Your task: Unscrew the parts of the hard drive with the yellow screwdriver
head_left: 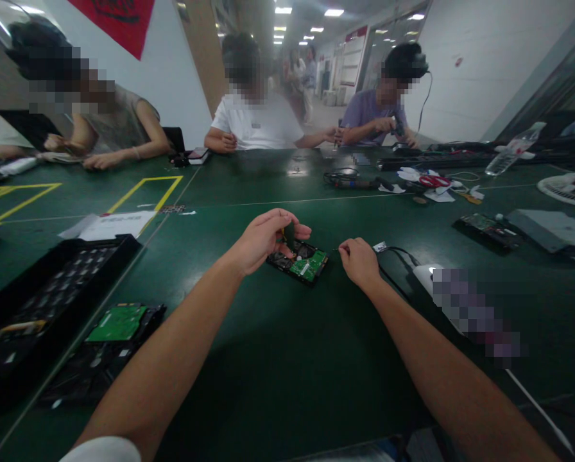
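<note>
A hard drive [311,264] with a green circuit board lies on the green table in front of me. My left hand [268,239] is over its far left part, thumb and fingers closed around a small dark piece [290,235] with a bit of yellow at its edge; its kind is unclear. To the right of the drive, my right hand [362,262] is closed in a pinch, apart from the drive. A thin dark tip shows at its fingertips, too small to name.
Hard drives [117,324] lie at left beside a black tray [51,289]. At right are a white device [436,279] with a cable, another drive [487,231] and a grey box [552,231]. A bottle [516,149] stands tilted behind; several people sit opposite.
</note>
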### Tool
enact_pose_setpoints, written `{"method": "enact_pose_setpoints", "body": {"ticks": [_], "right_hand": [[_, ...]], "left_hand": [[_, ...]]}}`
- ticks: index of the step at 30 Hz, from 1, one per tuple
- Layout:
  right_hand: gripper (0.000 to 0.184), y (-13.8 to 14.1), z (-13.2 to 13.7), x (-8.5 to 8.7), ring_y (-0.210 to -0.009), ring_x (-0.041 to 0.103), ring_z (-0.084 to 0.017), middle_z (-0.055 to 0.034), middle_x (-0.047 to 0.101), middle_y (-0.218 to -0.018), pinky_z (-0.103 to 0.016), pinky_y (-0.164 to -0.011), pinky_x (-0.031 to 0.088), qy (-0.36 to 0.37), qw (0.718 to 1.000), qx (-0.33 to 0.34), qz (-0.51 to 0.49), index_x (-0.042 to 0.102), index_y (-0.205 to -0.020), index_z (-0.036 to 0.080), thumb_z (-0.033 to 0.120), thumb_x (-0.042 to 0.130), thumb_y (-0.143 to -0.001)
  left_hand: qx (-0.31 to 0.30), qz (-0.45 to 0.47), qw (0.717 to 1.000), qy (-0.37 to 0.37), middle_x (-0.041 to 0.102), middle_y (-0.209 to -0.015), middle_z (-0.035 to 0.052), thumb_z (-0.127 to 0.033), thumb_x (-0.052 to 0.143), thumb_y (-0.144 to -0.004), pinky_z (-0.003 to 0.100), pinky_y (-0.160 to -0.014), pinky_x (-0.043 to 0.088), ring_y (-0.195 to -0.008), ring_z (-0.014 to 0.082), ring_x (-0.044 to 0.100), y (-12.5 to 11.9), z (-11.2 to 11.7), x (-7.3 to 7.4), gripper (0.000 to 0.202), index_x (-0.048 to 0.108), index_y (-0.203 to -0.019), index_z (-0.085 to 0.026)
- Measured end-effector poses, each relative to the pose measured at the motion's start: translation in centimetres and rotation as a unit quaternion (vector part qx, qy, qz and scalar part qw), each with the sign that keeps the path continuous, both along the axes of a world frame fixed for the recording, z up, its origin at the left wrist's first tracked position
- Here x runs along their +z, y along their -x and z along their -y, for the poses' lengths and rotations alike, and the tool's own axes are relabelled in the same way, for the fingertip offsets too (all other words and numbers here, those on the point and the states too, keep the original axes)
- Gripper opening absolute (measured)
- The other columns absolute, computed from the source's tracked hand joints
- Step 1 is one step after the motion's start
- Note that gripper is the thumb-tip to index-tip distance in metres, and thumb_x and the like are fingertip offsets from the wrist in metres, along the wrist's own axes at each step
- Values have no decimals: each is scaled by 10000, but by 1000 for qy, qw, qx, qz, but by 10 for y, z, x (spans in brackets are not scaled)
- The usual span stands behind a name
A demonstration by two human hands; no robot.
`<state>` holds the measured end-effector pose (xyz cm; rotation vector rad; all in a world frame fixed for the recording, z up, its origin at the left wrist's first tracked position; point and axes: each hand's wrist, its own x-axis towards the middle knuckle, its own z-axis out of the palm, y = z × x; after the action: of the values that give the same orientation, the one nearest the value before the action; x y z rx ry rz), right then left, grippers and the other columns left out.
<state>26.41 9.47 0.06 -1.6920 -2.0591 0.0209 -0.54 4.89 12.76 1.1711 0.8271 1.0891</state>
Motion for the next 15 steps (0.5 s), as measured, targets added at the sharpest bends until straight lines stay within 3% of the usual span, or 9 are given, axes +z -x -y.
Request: {"method": "enact_pose_setpoints", "body": {"ticks": [15], "right_hand": [[186, -1, 1, 1, -960, 587, -248, -110, 655, -1031, -363, -862, 430, 14, 1000, -4, 9, 697, -992, 191, 217, 513, -989]], "left_hand": [[-4, 3, 1000, 1, 765, -1060, 174, -342, 638, -873, 280, -548, 579, -979, 298, 742, 2, -2, -2, 212, 631, -979, -158]]}}
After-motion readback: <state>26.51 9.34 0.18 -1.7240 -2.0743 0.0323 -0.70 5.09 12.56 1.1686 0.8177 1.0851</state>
